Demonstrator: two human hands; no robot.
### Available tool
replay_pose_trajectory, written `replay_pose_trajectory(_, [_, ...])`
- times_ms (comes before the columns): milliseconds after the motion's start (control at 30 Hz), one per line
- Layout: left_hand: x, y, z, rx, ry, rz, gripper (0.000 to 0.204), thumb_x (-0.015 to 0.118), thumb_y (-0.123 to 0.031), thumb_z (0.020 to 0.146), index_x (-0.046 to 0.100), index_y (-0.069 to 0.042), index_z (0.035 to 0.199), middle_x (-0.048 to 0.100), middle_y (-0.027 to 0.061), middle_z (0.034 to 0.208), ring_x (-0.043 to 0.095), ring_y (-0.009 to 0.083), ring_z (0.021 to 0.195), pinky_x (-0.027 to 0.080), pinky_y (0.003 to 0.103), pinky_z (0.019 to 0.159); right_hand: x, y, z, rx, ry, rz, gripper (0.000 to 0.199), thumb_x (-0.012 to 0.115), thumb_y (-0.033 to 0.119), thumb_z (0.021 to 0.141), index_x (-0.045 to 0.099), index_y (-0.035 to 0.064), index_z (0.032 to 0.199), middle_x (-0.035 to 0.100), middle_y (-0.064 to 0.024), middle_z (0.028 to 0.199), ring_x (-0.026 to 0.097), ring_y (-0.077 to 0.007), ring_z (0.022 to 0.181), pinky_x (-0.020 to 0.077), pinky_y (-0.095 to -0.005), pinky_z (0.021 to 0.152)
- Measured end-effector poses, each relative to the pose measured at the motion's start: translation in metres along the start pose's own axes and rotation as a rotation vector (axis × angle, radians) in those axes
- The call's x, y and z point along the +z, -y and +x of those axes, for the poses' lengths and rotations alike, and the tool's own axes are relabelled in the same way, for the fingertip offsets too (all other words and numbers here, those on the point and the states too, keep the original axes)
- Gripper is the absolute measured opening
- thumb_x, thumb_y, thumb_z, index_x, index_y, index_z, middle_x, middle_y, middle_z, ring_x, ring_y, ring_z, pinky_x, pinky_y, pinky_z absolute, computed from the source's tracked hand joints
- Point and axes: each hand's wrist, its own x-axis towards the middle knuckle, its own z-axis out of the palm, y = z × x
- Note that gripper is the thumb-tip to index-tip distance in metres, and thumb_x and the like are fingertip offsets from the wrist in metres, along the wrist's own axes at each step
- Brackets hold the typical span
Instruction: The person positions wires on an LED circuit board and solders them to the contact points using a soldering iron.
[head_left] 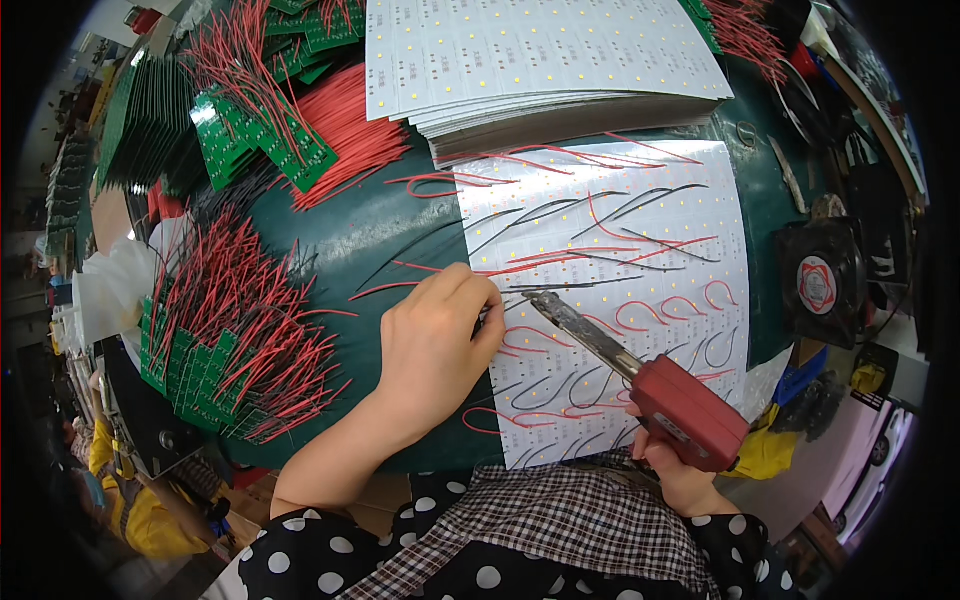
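My left hand is closed in a pinch at the left part of a white circuit board panel. A thin black wire runs out from beside its fingertips, which are partly hidden. Wrapped around the grip of a red soldering gun, my right hand is below the panel's lower right. The gun's dark metal tip meets the panel close to my left fingers, near the black wire. Rows of short red wires and black wires stand or lie across the panel, some bent into loops.
A thick stack of white panels sits at the back. Green boards with red and black wires pile up on the left, beside red wire bundles. A black fan stands at right. Another person in yellow is at lower left.
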Motion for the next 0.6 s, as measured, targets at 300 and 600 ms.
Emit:
replay_pose_trajectory(300, [-0.012, 0.003, -0.009, 0.004, -0.068, 0.061, 0.016, 0.071, -0.003, 0.069, 0.062, -0.006, 0.082, 0.056, 0.0062, 0.084, 0.056, 0.0236, 0.080, 0.044, 0.033, 0.070, -0.002, 0.011, -0.007, 0.025, -0.164, 0.192, 0.063, 0.069, 0.033, 0.083, 0.041, 0.0017, 0.130, 0.059, -0.0170, 0.110, 0.056, -0.0147, 0.066, 0.0475, -0.0273, 0.058])
replay_pose_trajectory(600, [-0.011, -0.010, -0.027, -0.010, -0.103, 0.356, 0.021, 0.075, -0.008, 0.066, 0.062, -0.007, 0.082, 0.051, 0.0078, 0.100, 0.048, 0.0274, 0.097, 0.036, 0.040, 0.082, -0.010, 0.008, -0.007, -0.012, -0.150, 0.258, 0.063, 0.069, 0.034, 0.083, 0.041, 0.0011, 0.129, 0.059, -0.0177, 0.108, 0.055, -0.0144, 0.066, 0.0468, -0.0264, 0.057])
